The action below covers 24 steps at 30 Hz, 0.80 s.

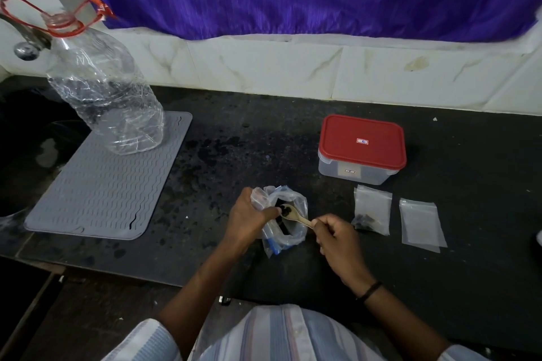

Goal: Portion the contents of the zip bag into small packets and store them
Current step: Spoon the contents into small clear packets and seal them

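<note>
Left hand (249,215) grips the rim of the zip bag (289,221), holding it open on the dark desk (234,141). My right hand (337,239) pinches a wooden spoon (294,214) carrying dark bits, maybe spice, over the mouth. 2 small packets (372,209) lie right, below a red-lidded box (362,148).

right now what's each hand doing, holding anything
Left hand: closed on the rim of the zip bag, holding its mouth open.
Right hand: closed on the wooden spoon, its bowl holding dark contents at the bag's mouth.
</note>
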Each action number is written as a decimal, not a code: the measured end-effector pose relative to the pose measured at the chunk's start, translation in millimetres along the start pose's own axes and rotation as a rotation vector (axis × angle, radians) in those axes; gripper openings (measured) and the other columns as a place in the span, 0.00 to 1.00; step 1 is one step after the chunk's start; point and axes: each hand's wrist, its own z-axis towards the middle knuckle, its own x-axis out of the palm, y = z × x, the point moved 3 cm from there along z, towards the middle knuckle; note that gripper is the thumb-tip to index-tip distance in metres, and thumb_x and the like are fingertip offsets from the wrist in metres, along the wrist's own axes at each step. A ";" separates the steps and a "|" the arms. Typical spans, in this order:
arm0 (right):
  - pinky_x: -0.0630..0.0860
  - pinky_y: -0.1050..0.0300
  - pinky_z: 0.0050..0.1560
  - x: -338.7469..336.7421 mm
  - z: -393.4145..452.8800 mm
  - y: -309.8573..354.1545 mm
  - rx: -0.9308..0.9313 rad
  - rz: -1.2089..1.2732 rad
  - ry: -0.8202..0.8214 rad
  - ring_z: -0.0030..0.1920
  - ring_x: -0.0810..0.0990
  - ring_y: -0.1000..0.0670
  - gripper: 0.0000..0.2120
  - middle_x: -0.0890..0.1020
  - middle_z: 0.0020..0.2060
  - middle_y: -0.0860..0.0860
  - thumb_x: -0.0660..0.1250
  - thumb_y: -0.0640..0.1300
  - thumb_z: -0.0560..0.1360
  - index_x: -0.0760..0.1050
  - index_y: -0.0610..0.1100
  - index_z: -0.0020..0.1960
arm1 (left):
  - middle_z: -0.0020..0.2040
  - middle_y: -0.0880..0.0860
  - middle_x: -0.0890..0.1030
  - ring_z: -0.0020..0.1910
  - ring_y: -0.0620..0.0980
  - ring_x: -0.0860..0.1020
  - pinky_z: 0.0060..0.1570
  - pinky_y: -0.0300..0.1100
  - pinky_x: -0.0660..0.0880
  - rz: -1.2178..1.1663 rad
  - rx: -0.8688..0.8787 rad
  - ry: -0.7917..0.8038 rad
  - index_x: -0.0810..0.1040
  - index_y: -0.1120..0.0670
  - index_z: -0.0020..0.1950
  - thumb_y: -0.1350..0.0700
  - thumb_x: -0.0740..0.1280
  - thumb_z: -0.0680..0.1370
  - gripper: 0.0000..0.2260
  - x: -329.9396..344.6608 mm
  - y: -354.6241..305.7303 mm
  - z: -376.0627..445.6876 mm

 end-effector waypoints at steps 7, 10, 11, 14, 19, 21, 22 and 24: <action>0.71 0.54 0.31 -23.4 -12.9 14.3 -0.016 0.043 -0.048 0.29 0.72 0.52 0.09 0.76 0.29 0.49 0.65 0.43 0.79 0.80 0.46 0.41 | 0.47 0.48 0.79 0.43 0.39 0.79 0.37 0.30 0.72 0.073 0.220 -0.119 0.74 0.48 0.47 0.48 0.78 0.70 0.15 -11.1 -16.8 -13.7; 0.67 0.58 0.26 -36.5 -20.6 32.0 -0.012 0.130 -0.082 0.27 0.70 0.53 0.09 0.74 0.26 0.49 0.66 0.41 0.79 0.80 0.44 0.41 | 0.44 0.47 0.78 0.42 0.36 0.77 0.39 0.28 0.72 0.136 0.376 -0.177 0.72 0.46 0.46 0.52 0.78 0.71 0.15 -14.3 -25.9 -19.1; 0.66 0.59 0.25 -40.6 -23.3 39.9 -0.023 0.162 -0.083 0.26 0.69 0.53 0.09 0.73 0.26 0.50 0.66 0.40 0.79 0.80 0.43 0.41 | 0.44 0.46 0.78 0.42 0.37 0.77 0.39 0.29 0.72 0.162 0.413 -0.169 0.71 0.45 0.45 0.53 0.78 0.71 0.16 -14.2 -29.0 -21.2; 0.66 0.61 0.25 -47.4 -29.2 63.5 -0.065 0.211 -0.074 0.26 0.69 0.54 0.08 0.73 0.25 0.50 0.66 0.39 0.78 0.81 0.43 0.42 | 0.44 0.48 0.77 0.43 0.42 0.77 0.41 0.33 0.73 0.223 0.502 -0.126 0.70 0.43 0.45 0.55 0.77 0.71 0.17 -9.6 -32.7 -23.0; 0.67 0.57 0.26 -42.4 -29.1 88.8 -0.185 0.086 -0.043 0.27 0.70 0.54 0.09 0.74 0.25 0.49 0.67 0.41 0.77 0.81 0.46 0.40 | 0.44 0.50 0.76 0.44 0.48 0.76 0.45 0.46 0.77 0.383 0.667 -0.140 0.74 0.53 0.48 0.56 0.76 0.72 0.12 0.8 -43.5 -29.6; 0.69 0.59 0.28 -38.3 -28.6 94.2 -0.308 -0.099 -0.052 0.27 0.71 0.57 0.08 0.76 0.27 0.50 0.68 0.42 0.76 0.80 0.48 0.39 | 0.44 0.52 0.77 0.43 0.50 0.76 0.43 0.47 0.75 0.401 0.729 -0.145 0.74 0.50 0.45 0.59 0.75 0.71 0.11 2.7 -49.9 -34.7; 0.70 0.61 0.28 -35.6 -29.0 97.5 -0.390 -0.191 -0.049 0.28 0.73 0.57 0.07 0.76 0.27 0.53 0.68 0.42 0.76 0.80 0.48 0.40 | 0.43 0.52 0.76 0.43 0.50 0.75 0.42 0.45 0.74 0.391 0.744 -0.142 0.72 0.46 0.43 0.60 0.75 0.71 0.14 3.5 -50.9 -36.3; 0.72 0.63 0.29 -26.3 -31.7 106.4 -0.597 -0.397 0.002 0.30 0.75 0.56 0.05 0.76 0.29 0.56 0.67 0.43 0.76 0.80 0.46 0.42 | 0.42 0.50 0.75 0.41 0.47 0.74 0.41 0.39 0.69 0.374 0.737 -0.123 0.69 0.44 0.42 0.58 0.75 0.71 0.16 4.6 -48.5 -34.6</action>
